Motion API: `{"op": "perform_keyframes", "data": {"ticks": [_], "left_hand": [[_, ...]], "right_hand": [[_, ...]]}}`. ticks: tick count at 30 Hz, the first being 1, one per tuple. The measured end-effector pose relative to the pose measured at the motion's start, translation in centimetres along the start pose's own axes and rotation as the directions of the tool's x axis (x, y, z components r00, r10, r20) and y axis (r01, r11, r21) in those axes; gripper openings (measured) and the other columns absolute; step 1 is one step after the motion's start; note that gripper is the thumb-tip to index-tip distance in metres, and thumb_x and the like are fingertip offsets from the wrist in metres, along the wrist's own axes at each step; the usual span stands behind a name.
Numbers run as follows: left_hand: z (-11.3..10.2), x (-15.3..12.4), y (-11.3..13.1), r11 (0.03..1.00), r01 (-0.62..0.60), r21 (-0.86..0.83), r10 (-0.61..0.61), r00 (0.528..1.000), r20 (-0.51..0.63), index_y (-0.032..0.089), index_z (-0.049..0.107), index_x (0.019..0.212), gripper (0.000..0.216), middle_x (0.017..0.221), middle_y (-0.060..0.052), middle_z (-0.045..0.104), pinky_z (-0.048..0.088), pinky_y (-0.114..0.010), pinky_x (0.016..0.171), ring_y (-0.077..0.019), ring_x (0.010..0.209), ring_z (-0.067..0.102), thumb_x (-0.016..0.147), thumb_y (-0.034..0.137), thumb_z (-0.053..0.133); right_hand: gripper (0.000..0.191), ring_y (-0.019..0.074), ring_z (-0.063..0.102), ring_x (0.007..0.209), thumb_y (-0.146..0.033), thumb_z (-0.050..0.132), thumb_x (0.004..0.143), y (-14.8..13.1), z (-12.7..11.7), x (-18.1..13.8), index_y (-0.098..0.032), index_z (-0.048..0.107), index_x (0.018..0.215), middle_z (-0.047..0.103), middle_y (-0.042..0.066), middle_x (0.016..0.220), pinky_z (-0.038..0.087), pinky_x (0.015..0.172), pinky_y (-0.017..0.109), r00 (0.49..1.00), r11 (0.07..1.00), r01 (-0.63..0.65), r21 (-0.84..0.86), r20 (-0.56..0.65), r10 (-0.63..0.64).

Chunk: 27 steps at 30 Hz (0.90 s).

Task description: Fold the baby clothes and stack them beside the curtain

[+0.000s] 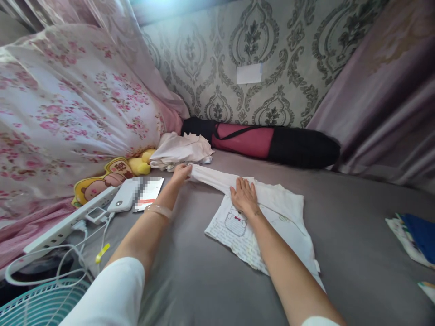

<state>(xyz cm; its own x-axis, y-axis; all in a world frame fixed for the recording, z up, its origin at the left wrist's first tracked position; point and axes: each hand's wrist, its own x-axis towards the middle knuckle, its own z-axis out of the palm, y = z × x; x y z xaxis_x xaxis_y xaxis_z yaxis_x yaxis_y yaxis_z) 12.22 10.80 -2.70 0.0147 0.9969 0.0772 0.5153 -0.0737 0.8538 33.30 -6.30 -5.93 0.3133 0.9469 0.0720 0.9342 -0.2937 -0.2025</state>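
A white long-sleeved shirt (288,231) with a printed cartoon figure and lines of script lies on the grey bed sheet (190,271). My left hand (182,173) is closed on the cuff end of one sleeve, which stretches out toward the left. Flat on the shirt near the base of that sleeve rests my right hand (245,195), fingers extended and holding nothing. The shirt's other sleeve cannot be made out. Just beyond my left hand sits a heap of pale pink and white clothes (181,149).
A black and red long bag (244,140) lies along the wall. At left are a phone (149,194), a white power bank (124,197), a power strip (68,222) with cables, yellow plush toys (102,181) and a teal fan (44,301). Folded clothes (418,237) lie at right.
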Motion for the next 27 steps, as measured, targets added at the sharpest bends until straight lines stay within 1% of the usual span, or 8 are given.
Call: {"op": "perform_keyframes", "data": {"ticks": [4,9,11,16,19,23,25,27], "left_hand": [[0.9,0.4,-0.2,0.998,0.042,0.055,-0.041,0.999,-0.028,0.015,0.056,0.081,0.022,0.067,-0.005,0.061,0.053,-0.033,0.062,-0.0204,0.067,0.064,0.087,0.034,0.046],[1.3,0.2,-1.1,0.983,-0.014,0.183,0.027,0.997,-0.066,0.018,0.055,0.078,0.017,0.09,-0.013,0.066,0.047,-0.043,0.088,-0.0308,0.099,0.062,0.086,0.031,0.046],[1.2,0.0,-1.4,0.976,-0.027,0.215,0.041,0.997,-0.061,0.02,0.056,0.078,0.016,0.094,-0.014,0.066,0.044,-0.044,0.092,-0.0327,0.104,0.06,0.085,0.032,0.049],[0.9,-0.1,-1.7,0.972,-0.011,0.237,0.024,0.998,-0.056,0.021,0.058,0.075,0.013,0.087,-0.013,0.068,0.045,-0.045,0.09,-0.0348,0.102,0.061,0.079,0.033,0.054],[0.7,0.1,-1.6,0.979,0.01,0.205,-0.001,0.999,-0.044,0.021,0.059,0.069,0.014,0.072,-0.011,0.067,0.049,-0.042,0.082,-0.0335,0.092,0.064,0.075,0.033,0.055],[0.2,-0.1,-0.4,0.992,0.043,0.119,-0.041,0.999,-0.016,0.019,0.058,0.061,0.017,0.053,-0.006,0.058,0.053,-0.039,0.068,-0.03,0.072,0.065,0.069,0.034,0.056],[0.1,-0.5,0.7,0.998,0.035,0.054,-0.036,0.999,0.006,0.017,0.058,0.061,0.017,0.052,-0.005,0.057,0.053,-0.036,0.063,-0.0276,0.068,0.065,0.066,0.034,0.057],[0.2,-1.1,2.2,1.0,0.019,-0.02,-0.019,0.999,0.027,0.016,0.058,0.062,0.016,0.054,-0.004,0.058,0.054,-0.033,0.059,-0.0254,0.067,0.065,0.065,0.033,0.058]], "right_hand": [[0.065,0.0276,0.016,0.143,-0.045,0.023,0.098,0.0,0.0,0.0,-0.005,0.026,0.149,0.023,0.013,0.156,0.002,0.115,0.044,1.0,1.0,-0.007,0.018,0.007,0.006],[0.068,0.0281,0.016,0.143,-0.049,0.023,0.097,0.1,-0.1,-0.1,-0.005,0.026,0.149,0.022,0.014,0.156,0.001,0.114,0.044,1.0,1.0,0.005,0.026,-0.006,-0.005],[0.068,0.0284,0.016,0.143,-0.049,0.024,0.097,0.2,-0.1,-0.2,-0.006,0.026,0.149,0.023,0.014,0.156,0.001,0.114,0.044,1.0,1.0,0.009,0.029,-0.013,-0.009],[0.066,0.0285,0.017,0.143,-0.049,0.027,0.097,0.2,0.1,-0.3,-0.011,0.026,0.15,0.024,0.014,0.156,0.001,0.114,0.045,0.999,0.999,0.014,0.041,-0.031,-0.013],[0.066,0.0277,0.016,0.144,-0.05,0.028,0.097,0.1,-0.2,-0.4,-0.01,0.028,0.15,0.023,0.015,0.156,0.001,0.115,0.045,1.0,0.997,0.015,0.076,-0.01,-0.014],[0.064,0.0207,0.017,0.144,-0.049,0.017,0.098,0.9,-2.0,0.1,-0.012,0.028,0.15,0.023,0.011,0.157,0.007,0.116,0.039,0.999,0.95,0.01,0.312,0.034,-0.022],[0.067,0.0152,0.022,0.143,-0.049,0.005,0.098,2.0,-3.4,0.3,-0.012,0.028,0.149,0.026,0.009,0.156,0.017,0.115,0.032,0.999,0.866,-0.051,0.497,0.018,0.048],[0.074,0.014,0.029,0.14,-0.051,-0.004,0.097,3.5,-4.7,0.1,-0.011,0.03,0.148,0.033,0.011,0.153,0.027,0.111,0.029,0.986,0.736,-0.123,0.666,-0.004,0.168]]}}
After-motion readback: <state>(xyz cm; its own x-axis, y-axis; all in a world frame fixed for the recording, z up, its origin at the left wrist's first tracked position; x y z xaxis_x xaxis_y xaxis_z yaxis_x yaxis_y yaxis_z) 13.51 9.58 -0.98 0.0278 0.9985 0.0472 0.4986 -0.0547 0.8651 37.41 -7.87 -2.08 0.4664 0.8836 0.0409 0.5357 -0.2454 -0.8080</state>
